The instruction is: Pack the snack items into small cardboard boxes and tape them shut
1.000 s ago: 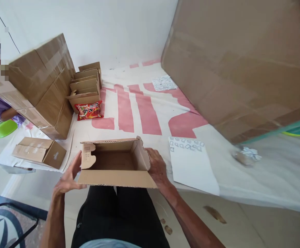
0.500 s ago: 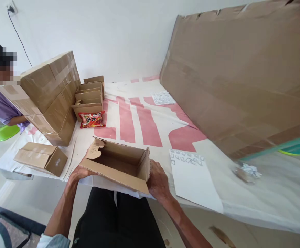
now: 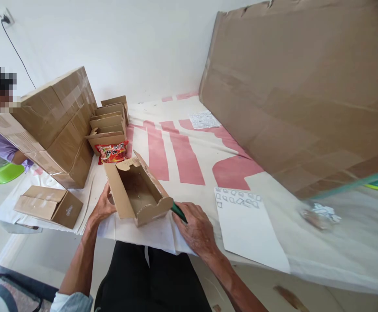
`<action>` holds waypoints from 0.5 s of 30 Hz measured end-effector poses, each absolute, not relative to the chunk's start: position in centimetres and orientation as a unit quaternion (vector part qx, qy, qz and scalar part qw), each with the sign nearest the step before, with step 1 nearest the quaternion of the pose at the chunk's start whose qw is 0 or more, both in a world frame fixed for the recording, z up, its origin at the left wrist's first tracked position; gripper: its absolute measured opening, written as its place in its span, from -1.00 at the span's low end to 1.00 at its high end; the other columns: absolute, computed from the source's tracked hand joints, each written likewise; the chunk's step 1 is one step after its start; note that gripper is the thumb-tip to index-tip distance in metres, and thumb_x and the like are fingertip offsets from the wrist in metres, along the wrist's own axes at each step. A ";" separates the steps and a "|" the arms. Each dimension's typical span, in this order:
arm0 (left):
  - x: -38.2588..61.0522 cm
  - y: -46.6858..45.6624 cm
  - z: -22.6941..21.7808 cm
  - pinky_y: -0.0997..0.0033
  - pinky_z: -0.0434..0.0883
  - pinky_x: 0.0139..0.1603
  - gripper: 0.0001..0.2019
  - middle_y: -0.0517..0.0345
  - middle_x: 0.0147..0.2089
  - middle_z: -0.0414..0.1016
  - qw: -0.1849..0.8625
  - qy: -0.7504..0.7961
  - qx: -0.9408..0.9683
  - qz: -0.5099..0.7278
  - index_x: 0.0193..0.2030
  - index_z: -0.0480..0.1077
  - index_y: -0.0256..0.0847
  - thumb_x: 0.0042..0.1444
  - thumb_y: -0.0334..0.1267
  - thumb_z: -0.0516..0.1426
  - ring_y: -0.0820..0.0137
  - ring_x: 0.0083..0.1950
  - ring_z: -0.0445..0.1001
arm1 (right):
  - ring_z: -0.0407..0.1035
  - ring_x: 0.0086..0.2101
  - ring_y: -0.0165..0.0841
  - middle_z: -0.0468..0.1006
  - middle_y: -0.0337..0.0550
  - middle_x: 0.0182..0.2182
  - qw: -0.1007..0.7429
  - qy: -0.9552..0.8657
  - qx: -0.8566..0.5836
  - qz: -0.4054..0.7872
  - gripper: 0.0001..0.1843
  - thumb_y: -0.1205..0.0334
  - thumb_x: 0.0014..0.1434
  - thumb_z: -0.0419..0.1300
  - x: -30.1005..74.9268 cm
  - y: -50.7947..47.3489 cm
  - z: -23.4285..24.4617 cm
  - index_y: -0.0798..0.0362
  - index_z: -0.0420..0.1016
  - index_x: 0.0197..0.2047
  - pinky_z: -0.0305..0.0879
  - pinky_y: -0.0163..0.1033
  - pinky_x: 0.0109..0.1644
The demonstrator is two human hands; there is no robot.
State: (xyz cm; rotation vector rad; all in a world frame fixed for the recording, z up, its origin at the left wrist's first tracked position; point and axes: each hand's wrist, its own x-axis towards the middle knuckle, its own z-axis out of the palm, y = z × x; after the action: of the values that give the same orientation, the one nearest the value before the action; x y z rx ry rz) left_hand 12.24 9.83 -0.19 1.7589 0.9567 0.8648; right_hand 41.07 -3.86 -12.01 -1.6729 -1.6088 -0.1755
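An open cardboard box (image 3: 153, 214) tilts at the table's front edge, its inside facing up and its flaps raised. My left hand (image 3: 102, 207) is closed on its left side, with the fingertips partly hidden behind the cardboard. At the box's right corner, my right hand (image 3: 195, 227) has its fingers bent round a slim dark green thing (image 3: 178, 212); its kind does not show. A red snack packet (image 3: 112, 152) lies just beyond the box. To the left rests a closed cardboard box (image 3: 47, 206).
Several open boxes (image 3: 107, 138) stand in a row beside taped stacked cartons (image 3: 68, 125). A large cardboard panel (image 3: 293, 95) leans at the right. A paper sheet with drawn marks (image 3: 250, 234) and crumpled wrapping (image 3: 322, 214) lie on the cloth. A person (image 3: 0, 138) is behind the cartons.
The open box has turned, its right end swinging towards me. My right hand has left the box's end and now holds the green thing. My left hand stays on the box.
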 end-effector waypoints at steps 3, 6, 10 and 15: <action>12.7 8.4 -0.7 0.01 0.53 0.26 -0.11 -0.03 0.10 0.58 0.441 0.408 0.713 0.361 0.22 0.45 -0.14 -0.29 0.07 0.56 -0.05 0.20 0.55 | 0.48 0.02 0.01 0.60 0.14 0.05 0.437 -0.619 -0.647 -0.079 -0.64 0.13 0.45 0.14 40.6 -3.8 -11.2 0.04 0.48 0.22 0.44 0.13 0.11; 12.6 6.5 -2.1 0.03 0.59 0.10 -0.18 -0.03 0.05 0.55 0.412 0.465 0.694 0.364 0.14 0.44 -0.17 -0.27 0.06 0.57 0.00 0.09 0.57 | 0.50 0.09 0.00 0.57 0.16 0.16 0.495 -0.606 -0.623 -0.008 -0.50 0.09 0.44 0.15 39.1 -3.3 -10.7 0.00 0.37 0.38 0.49 0.14 0.15; 12.9 4.2 -3.8 -0.01 0.57 0.10 -0.24 -0.06 0.05 0.58 0.421 0.486 0.671 0.369 0.16 0.40 -0.18 -0.13 0.03 0.53 0.00 0.10 0.60 | 0.56 -0.05 -0.06 0.63 0.09 0.04 0.542 -0.588 -0.588 0.123 -0.50 0.14 0.41 0.12 36.8 -1.0 -11.0 -0.01 0.38 0.37 0.58 0.08 0.03; 13.0 5.9 -4.5 0.11 0.58 -0.06 -0.30 -0.07 0.00 0.64 0.359 0.530 0.653 0.404 0.11 0.39 -0.16 -0.10 0.03 0.51 0.07 -0.02 0.64 | 0.57 0.04 -0.07 0.63 0.08 0.12 0.545 -0.602 -0.534 0.233 -0.36 0.23 0.31 0.10 35.5 6.4 -10.2 -0.02 0.35 0.44 0.59 0.05 0.07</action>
State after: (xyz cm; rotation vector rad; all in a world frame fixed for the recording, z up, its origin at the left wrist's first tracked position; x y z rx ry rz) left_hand 13.03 5.92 -4.49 1.6841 1.3679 1.0407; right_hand 35.52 6.36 -10.17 -1.2673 -1.4283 0.5529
